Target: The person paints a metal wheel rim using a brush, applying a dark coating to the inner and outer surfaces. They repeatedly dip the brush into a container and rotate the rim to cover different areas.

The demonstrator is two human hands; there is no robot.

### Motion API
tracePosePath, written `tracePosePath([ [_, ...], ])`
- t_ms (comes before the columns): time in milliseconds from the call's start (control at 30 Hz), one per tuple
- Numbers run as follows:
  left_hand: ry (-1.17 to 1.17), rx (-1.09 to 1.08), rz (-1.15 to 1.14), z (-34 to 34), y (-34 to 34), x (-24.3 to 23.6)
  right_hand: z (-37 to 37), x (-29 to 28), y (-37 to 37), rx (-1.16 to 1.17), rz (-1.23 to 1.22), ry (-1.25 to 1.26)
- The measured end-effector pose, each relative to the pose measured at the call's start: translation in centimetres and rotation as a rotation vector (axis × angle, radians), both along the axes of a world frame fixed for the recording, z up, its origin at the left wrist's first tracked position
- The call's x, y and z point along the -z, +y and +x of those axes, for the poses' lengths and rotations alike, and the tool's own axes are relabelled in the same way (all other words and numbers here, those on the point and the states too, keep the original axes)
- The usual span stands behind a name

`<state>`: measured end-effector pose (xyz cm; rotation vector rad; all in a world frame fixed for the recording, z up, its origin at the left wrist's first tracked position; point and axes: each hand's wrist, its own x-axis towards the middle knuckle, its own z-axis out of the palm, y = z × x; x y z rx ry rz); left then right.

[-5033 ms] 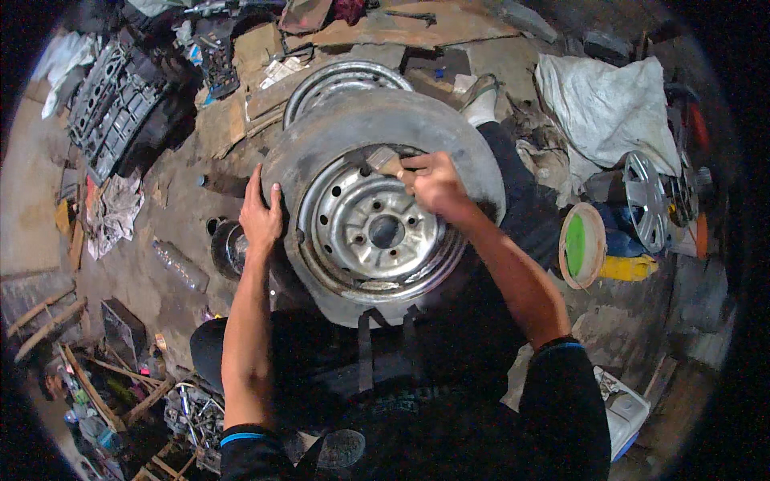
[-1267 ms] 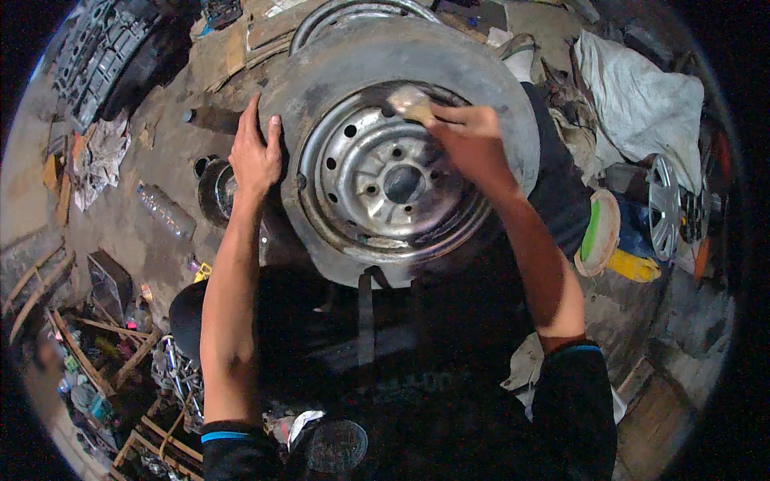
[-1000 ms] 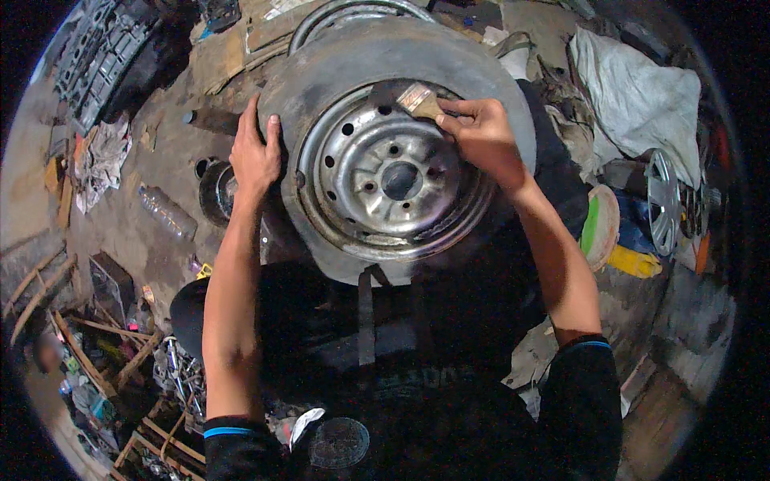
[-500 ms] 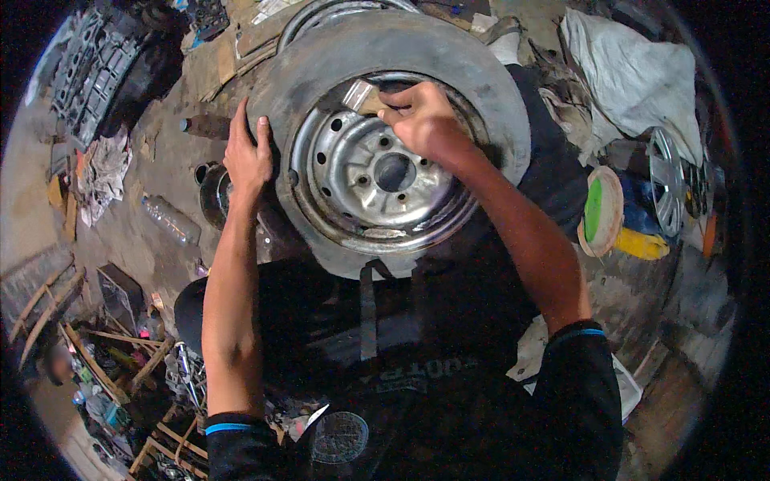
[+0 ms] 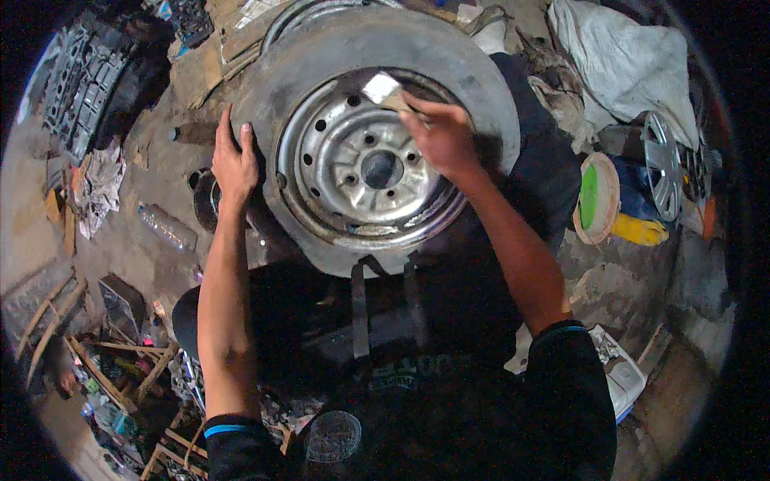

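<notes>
A grey, dusty tyre (image 5: 321,56) on a silver steel wheel rim (image 5: 353,144) stands before me, its round centre hole and bolt holes facing me. Along the tyre's left edge lies my left hand (image 5: 235,164), fingers stretched upward and thumb apart. My right hand (image 5: 441,140) is over the upper right of the rim, slightly blurred. Its fingers are closed on a small flat piece (image 5: 382,86), bright white at the outer end and tan near the fingers; its exact kind is unclear. The piece is at the rim's upper lip; whether it touches is unclear.
Behind the tyre shows another wheel (image 5: 281,20). To the left lie a plastic bottle (image 5: 167,227) and an engine part (image 5: 88,88). On the right are a round tub with green inside (image 5: 597,199), a yellow object (image 5: 639,230), a wheel cover (image 5: 662,168) and a pale sack (image 5: 626,64).
My right hand and the flat piece have shifted slightly right along the rim's upper edge, and the piece is turned differently. My left hand stays at the tyre's edge. The whole view has shifted slightly.
</notes>
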<state>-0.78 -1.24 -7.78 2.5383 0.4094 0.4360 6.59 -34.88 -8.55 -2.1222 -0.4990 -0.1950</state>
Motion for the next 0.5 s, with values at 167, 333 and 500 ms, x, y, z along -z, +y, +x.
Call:
tracePosePath([
  [167, 0.012, 0.007, -0.007, 0.6, -1.4, -0.4, -1.4, 1.9, 0.9, 0.08, 0.085, -0.012],
  [333, 0.022, 0.0, -0.006, -0.7, -0.7, -0.2, -0.8, -0.5, 0.4, -0.05, 0.047, 0.039],
  [500, 0.02, -0.006, -0.018, 0.2, -1.2, -0.8, 0.3, -1.1, 1.4, -0.108, 0.139, -0.039],
])
